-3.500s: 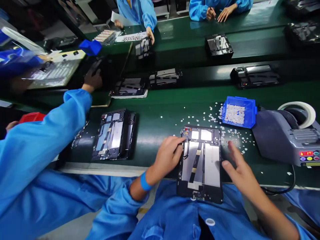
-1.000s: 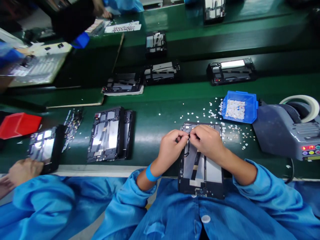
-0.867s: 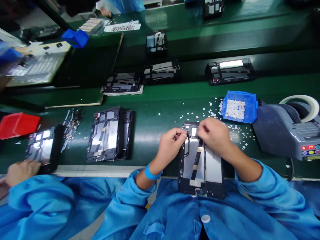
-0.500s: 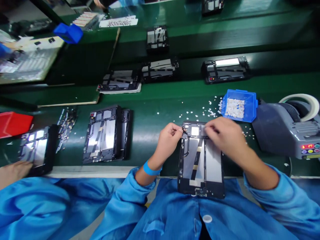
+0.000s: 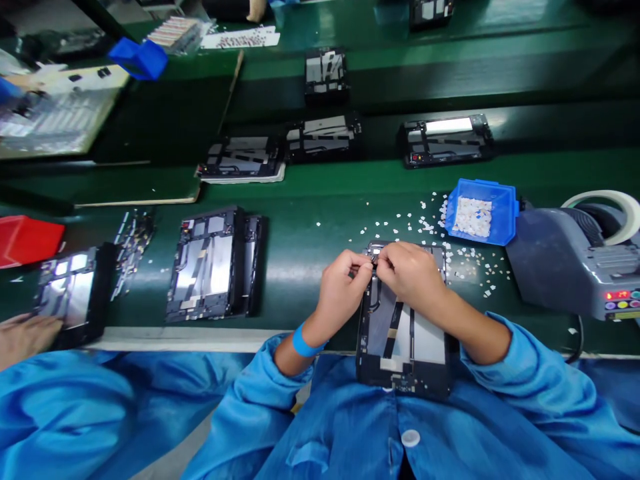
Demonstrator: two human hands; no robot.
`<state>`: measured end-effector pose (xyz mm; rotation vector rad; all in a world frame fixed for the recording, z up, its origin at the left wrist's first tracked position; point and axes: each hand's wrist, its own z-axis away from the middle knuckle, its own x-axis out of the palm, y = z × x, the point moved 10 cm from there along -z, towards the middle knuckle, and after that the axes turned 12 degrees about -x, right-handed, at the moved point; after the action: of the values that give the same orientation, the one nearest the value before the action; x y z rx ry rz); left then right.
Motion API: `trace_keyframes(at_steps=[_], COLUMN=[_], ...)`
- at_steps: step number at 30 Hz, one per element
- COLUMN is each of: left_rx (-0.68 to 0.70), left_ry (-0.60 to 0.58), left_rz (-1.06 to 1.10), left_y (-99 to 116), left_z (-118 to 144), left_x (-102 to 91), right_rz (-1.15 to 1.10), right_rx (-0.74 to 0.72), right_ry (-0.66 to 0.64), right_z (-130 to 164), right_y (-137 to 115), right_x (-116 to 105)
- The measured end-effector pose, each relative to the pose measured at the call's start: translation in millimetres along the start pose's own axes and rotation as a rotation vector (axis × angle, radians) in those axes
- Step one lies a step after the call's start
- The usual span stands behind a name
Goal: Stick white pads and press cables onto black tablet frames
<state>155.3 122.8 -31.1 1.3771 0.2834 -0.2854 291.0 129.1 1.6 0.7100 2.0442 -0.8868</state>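
Observation:
An opened tablet (image 5: 430,333) lies in front of me, its lower end over the bench edge against my blue jacket. At its upper left corner my left hand (image 5: 345,283) pinches the end of a thin black cable that runs down the tablet's left side. My right hand (image 5: 413,273) is closed at the same corner, its fingertips meeting those of the left. Whatever small thing the right fingers pinch is hidden. The right hand also covers most of the tablet's upper part.
A blue bin (image 5: 505,223) holds white bits, with more scattered around it. Right of it stands a grey tape dispenser (image 5: 550,260). Stacked opened tablets (image 5: 203,267) lie to the left. Farther left, a co-worker's hand (image 5: 30,337) touches another tablet. More tablets (image 5: 447,140) lie beyond.
My right hand has moved left across the tablet's top, from its middle to the upper left corner beside my left hand. The left hand stays at that corner.

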Motion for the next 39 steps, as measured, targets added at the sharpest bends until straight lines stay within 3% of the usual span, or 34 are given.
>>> trace_keyframes(at_steps=[4, 8, 11, 16, 21, 34, 37, 39], left_rx=[-0.079, -0.167, -0.180, -0.130, -0.054, -0.017, -0.076, -0.123], left_ry=[-0.032, -0.071, -0.075, -0.034, -0.014, -0.039, -0.065, -0.076], left_rz=[0.054, 0.151, 0.173, 0.123, 0.067, -0.020, 0.054, 0.117], left_y=[-6.7, -15.4, -16.6, -10.7, -1.8, 4.1, -3.0, -9.2], left_z=[-4.1, -10.3, -11.9, -6.9, -0.2, 3.4, 0.2, -3.6], left_x=[1.0, 2.7, 4.2, 4.0, 2.4, 3.6, 4.5, 4.4], right_rz=[-0.054, -0.076, -0.040, -0.065, -0.060, -0.334, -0.383, -0.384], right_rx=[0.053, 0.194, 0.154, -0.017, -0.027, -0.034, 0.019, 0.136], right_ry=[-0.042, 0.056, 0.075, -0.033, -0.023, 0.014, 0.055, 0.107], right_z=[0.1, 13.4, 18.4, 12.7, 7.6, -1.7, 2.4, 12.7], right_y=[20.8, 59.7, 53.7, 3.2, -2.8, 2.9, 16.2, 39.7], right_x=[-2.3, -47.5, -66.2, -25.2, -1.9, -3.0, -16.7, -34.5])
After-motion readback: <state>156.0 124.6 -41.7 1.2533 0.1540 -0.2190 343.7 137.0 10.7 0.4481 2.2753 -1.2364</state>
